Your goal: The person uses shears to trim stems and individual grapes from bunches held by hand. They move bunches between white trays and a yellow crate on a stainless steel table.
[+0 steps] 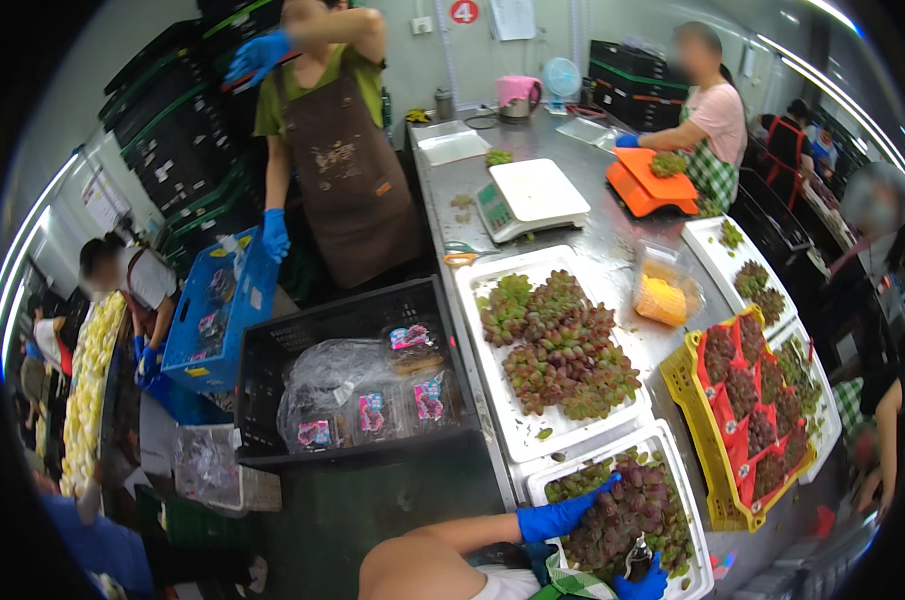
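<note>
My left hand (562,516), in a blue glove, lies along the left side of a dark red bunch of grapes (637,505), its fingers stretched out and touching the fruit. The bunch rests among greener grapes in a white tray (674,440) at the near end of the metal table. At the tray's near edge, my blue-gloved right hand (644,582) is closed around a small dark object with a pale shiny part (637,556); its kind is not clear. Part of that hand is cut off by the lower picture edge.
Beyond lies another white tray (527,448) of red-green grapes. A yellow crate (682,385) with bunches stands right, a black crate (352,455) of packed clear boxes left. Scales (537,195), orange-handled scissors (464,256) and a clear tub (667,290) sit farther back. Several people stand around.
</note>
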Action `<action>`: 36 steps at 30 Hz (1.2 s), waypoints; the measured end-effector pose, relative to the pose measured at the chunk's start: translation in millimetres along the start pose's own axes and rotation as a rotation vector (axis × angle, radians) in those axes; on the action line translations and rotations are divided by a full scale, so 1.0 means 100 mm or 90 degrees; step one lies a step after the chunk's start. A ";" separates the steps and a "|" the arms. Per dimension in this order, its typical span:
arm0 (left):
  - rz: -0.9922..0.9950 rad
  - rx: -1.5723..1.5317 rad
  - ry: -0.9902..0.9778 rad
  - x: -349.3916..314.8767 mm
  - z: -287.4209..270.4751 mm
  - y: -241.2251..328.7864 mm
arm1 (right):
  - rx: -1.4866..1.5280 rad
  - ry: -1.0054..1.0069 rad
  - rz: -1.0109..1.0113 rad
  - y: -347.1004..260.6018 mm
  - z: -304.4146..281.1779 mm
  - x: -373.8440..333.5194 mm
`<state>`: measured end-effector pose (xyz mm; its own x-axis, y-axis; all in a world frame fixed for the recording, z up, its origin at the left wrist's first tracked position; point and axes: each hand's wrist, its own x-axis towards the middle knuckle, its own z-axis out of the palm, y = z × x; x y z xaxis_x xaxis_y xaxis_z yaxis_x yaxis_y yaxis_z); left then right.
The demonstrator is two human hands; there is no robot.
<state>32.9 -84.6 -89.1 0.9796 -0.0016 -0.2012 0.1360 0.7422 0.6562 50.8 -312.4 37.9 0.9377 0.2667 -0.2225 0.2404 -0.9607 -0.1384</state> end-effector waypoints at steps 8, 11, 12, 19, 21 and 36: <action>-0.178 -0.128 0.230 -0.31 0.89 1.21 | 0.586 0.029 0.107 0.10 -0.16 -0.18; -0.199 -0.034 0.237 -0.34 0.83 1.26 | 0.512 0.036 0.078 0.01 -0.47 -0.23; -0.193 -0.044 0.208 -0.32 0.73 1.21 | 0.497 0.053 0.073 -0.04 -0.55 -0.23; -0.178 0.022 0.186 -0.30 0.82 1.15 | 0.423 0.005 -0.013 -0.39 -1.42 -0.34; -0.183 0.033 0.179 -0.32 0.85 1.16 | 0.350 0.017 -0.076 -0.37 -1.46 -0.32; -0.200 0.064 0.124 -0.35 0.84 1.11 | 0.156 -0.031 -0.119 -0.48 -1.70 -0.32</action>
<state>26.2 -58.4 51.6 0.8427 -0.0839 -0.5317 0.4484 0.6560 0.6072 52.2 -287.6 215.4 0.8683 0.4462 -0.2169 0.3342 -0.8491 -0.4090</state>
